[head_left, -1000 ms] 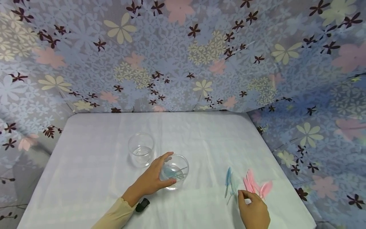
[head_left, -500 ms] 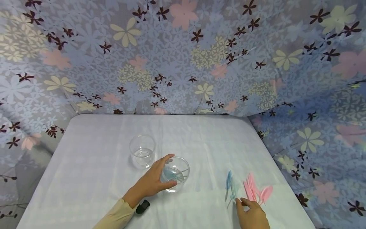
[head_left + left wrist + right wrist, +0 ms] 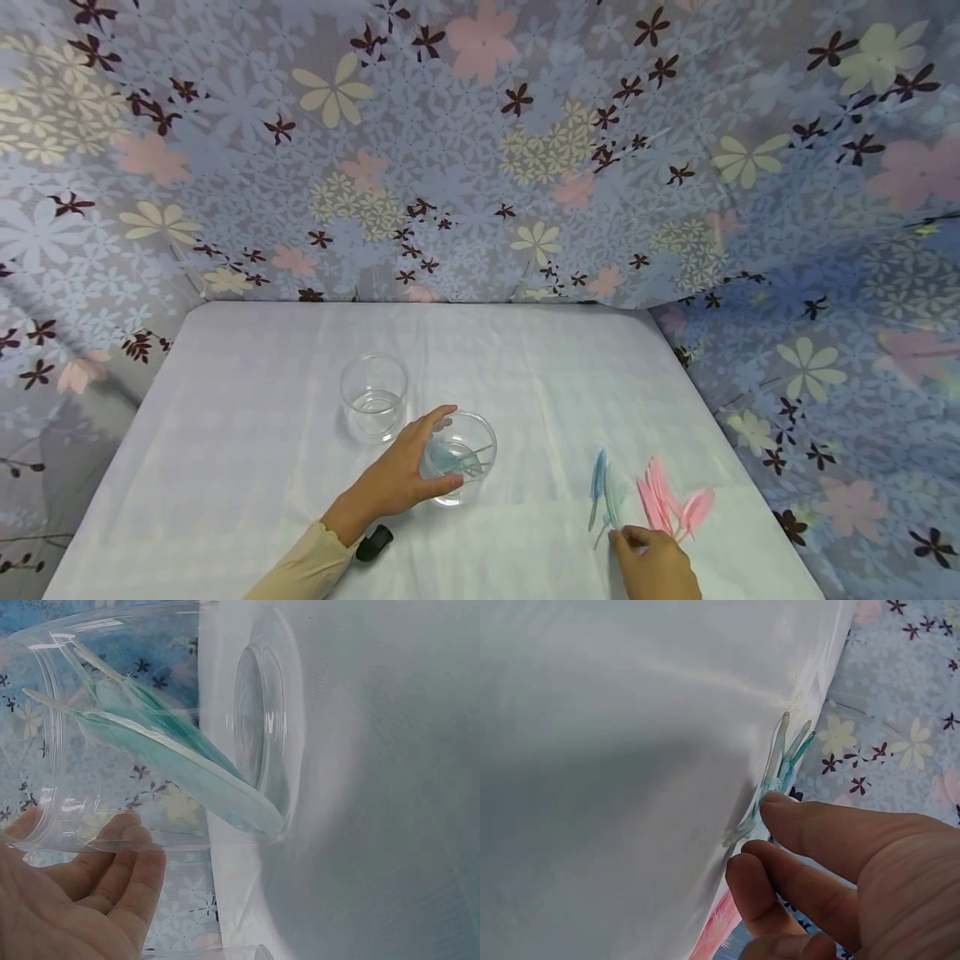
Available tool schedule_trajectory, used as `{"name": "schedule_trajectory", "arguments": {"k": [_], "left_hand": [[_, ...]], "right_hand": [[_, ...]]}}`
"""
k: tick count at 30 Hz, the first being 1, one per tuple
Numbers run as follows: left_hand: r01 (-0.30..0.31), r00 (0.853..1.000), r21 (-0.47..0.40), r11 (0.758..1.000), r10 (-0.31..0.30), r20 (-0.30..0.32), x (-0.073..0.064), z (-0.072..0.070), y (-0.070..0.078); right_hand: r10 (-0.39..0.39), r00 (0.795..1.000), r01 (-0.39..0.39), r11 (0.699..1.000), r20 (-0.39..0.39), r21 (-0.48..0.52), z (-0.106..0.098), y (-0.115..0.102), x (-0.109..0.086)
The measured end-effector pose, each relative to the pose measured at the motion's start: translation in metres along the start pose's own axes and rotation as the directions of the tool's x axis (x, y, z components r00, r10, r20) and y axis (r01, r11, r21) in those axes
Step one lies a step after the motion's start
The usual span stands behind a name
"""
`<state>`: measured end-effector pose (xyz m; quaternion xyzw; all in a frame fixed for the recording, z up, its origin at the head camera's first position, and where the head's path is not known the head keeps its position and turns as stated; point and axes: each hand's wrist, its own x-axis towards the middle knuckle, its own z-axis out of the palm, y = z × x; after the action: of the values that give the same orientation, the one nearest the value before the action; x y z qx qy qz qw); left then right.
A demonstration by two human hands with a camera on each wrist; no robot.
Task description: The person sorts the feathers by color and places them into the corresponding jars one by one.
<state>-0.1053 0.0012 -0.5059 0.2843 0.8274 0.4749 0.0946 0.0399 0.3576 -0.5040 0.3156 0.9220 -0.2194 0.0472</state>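
Observation:
In the head view my left hand (image 3: 408, 471) grips a clear cup (image 3: 480, 425) from its left side, thumb and fingers spread around the wall. Inside the cup, pale green feathers (image 3: 180, 754) lean at a slant, quills toward the rim. My right hand (image 3: 656, 567) is low at the right, fingertips right at the quill ends of pale green feathers (image 3: 612, 500) lying on the table. The right wrist view shows a gap between thumb and forefinger, with the quills (image 3: 778, 750) beside the thumb tip. A blue feather (image 3: 597, 479) lies just left of the green ones.
A second clear cup (image 3: 373, 392) stands behind and left of the held one. Pink feathers (image 3: 654, 492) lie just beyond my right hand. The white-covered table (image 3: 262, 358) ends at a floral cloth (image 3: 450, 167) at the back and sides.
My right hand has shifted slightly left and down toward the green quills, its fingertips drawn closer together. The left hand stays around the cup. The head view has tilted a little upward.

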Motion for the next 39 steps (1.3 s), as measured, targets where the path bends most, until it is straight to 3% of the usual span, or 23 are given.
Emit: {"name": "schedule_trajectory", "arguments": {"k": [13,27,33,39], "left_hand": [[-0.019,1.0,0.009,1.0,0.019,0.003,0.001,0.0,-0.001],[-0.007,1.0,-0.003,1.0,0.007,-0.001,0.0,0.0,0.001],[-0.004,1.0,-0.008,1.0,0.004,0.005,0.0,0.0,0.002],[0.001,1.0,-0.003,1.0,-0.001,0.007,0.0,0.0,0.001]], "right_hand": [[-0.019,0.999,0.019,1.0,0.032,0.009,-0.002,0.001,0.0],[0.018,0.999,-0.018,1.0,0.04,-0.008,-0.003,-0.001,0.002],[0.019,0.999,-0.019,1.0,-0.027,0.009,-0.007,-0.002,-0.001],[-0.01,0.983,0.012,1.0,-0.182,0.01,-0.01,-0.004,-0.006]]}}
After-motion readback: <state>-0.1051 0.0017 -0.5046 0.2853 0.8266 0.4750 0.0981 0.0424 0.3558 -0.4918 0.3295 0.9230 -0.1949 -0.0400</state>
